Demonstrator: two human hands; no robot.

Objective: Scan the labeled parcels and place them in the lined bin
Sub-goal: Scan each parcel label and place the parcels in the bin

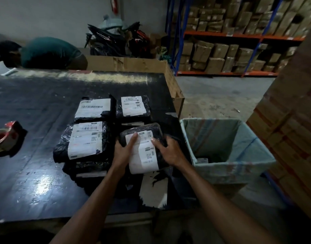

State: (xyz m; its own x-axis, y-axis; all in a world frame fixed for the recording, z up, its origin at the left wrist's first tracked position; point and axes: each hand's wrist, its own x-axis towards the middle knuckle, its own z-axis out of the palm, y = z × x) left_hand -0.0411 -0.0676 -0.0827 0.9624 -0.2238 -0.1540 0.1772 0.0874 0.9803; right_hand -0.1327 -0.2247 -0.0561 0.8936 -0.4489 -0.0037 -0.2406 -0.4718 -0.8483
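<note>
On the dark table (37,106), right of a tape dispenser (4,138) and stacked parcels (86,140), the left hand (124,150) lies flat, grip wide, on a black labeled parcel (144,156) whose right edge the right hand (169,150) holds in a curled grip, beside the lined bin (226,169).

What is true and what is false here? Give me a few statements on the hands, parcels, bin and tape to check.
1. The left hand and right hand both touch one parcel. True.
2. That parcel lies label down. False: its white label faces up.
3. The lined bin stands left of the table. False: it stands to the table's right.
4. The tape dispenser lies on the table, apart from the parcels. True.
</note>
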